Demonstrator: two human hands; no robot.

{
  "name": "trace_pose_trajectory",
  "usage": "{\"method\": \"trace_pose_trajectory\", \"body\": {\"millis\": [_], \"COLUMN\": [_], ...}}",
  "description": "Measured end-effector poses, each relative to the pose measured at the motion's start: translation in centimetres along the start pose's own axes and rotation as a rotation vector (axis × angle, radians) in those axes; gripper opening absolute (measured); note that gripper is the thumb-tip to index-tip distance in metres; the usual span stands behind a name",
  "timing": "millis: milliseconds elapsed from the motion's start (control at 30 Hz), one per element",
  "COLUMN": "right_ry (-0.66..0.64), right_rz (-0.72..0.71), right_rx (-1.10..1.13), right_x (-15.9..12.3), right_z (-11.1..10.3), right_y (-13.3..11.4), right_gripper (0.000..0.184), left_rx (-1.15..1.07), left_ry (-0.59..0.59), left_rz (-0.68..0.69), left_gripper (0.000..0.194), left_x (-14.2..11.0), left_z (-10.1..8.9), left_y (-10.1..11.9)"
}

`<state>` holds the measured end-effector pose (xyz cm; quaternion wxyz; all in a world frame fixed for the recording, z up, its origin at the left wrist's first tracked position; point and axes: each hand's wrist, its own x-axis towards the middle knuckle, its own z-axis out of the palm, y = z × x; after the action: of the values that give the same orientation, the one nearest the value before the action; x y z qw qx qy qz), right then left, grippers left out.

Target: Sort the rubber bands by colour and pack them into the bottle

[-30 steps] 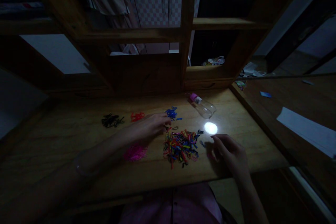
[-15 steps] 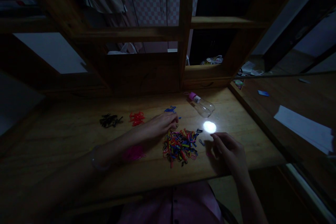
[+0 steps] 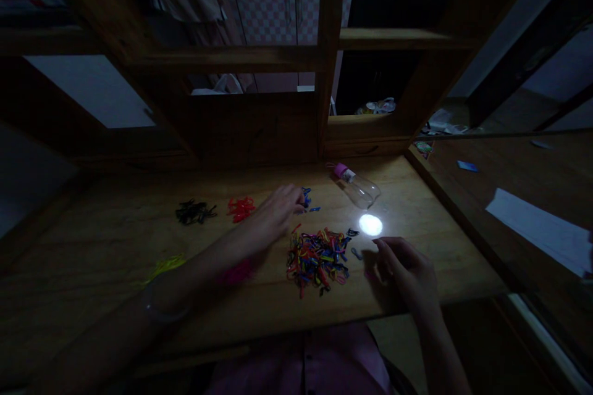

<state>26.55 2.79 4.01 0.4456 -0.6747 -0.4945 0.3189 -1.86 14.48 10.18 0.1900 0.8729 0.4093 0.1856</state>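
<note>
pieces (image 3: 319, 259) in mixed colours lie heaped on the wooden table (image 3: 445, 259), near its front edge; the left hand (image 3: 280, 205) is stretched out beyond them with its fingers curled at the small group of blue pieces (image 3: 306, 197), and whether it grips one cannot be told; the right hand (image 3: 410, 265) is to the right of the heap, thumb and forefinger brought close together, and it is too dark to tell whether anything is pinched there; just beyond those fingertips is a bright round light spot (image 3: 370, 224), with a clear bottle (image 3: 365, 190) lying on its side behind it; red pieces (image 3: 241, 208) and black pieces (image 3: 195, 212) sit left of the blue ones, while pink pieces (image 3: 236, 273) and yellow pieces (image 3: 167, 264) are partly hidden by the left arm (image 3: 217, 262)
</note>
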Motion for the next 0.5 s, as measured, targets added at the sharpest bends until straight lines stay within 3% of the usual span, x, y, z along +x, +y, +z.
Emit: {"method": "trace_pose_trajectory", "body": {"millis": [100,167,233,300,367,433,500], "right_ry": [0.008,-0.008,-0.022,-0.031,-0.034,-0.023,0.004], "right_rz": [0.006,0.005,0.001,0.003,0.012,0.032,0.043], "right_rx": [-0.028,-0.047,-0.062,-0.065,-0.046,-0.013,0.015], "right_x": [0.1,0.2,0.3,0.3,0.3,0.2,0.1], "right_z": [-0.1,-0.2,-0.3,-0.4,-0.4,-0.3,-0.1], "right_y": [0.0,-0.1,-0.3,-0.5,-0.6,-0.7,-0.7], "right_gripper": [0.026,0.027,0.027,0.026,0.027,0.028,0.029], "left_rx": [0.042,0.186,0.273,0.307,0.33,0.356,0.376], "left_ry": [0.163,0.233,0.22,0.187,0.13,0.096,0.113], "left_rz": [-0.243,-0.399,-0.511,-0.575,-0.607,-0.593,-0.545], "left_gripper": [0.015,0.018,0.022,0.026,0.028,0.029,0.03], "left_x": [-2.7,-5.6,-8.7,-11.3,-12.9,-13.3,-12.7], "left_z": [-5.4,-8.2,-9.8,-10.3,-10.2,-9.9,-9.6], "left_y": [-2.9,-6.7,-10.9,-14.3,-16.2,-16.7,-15.8]}}
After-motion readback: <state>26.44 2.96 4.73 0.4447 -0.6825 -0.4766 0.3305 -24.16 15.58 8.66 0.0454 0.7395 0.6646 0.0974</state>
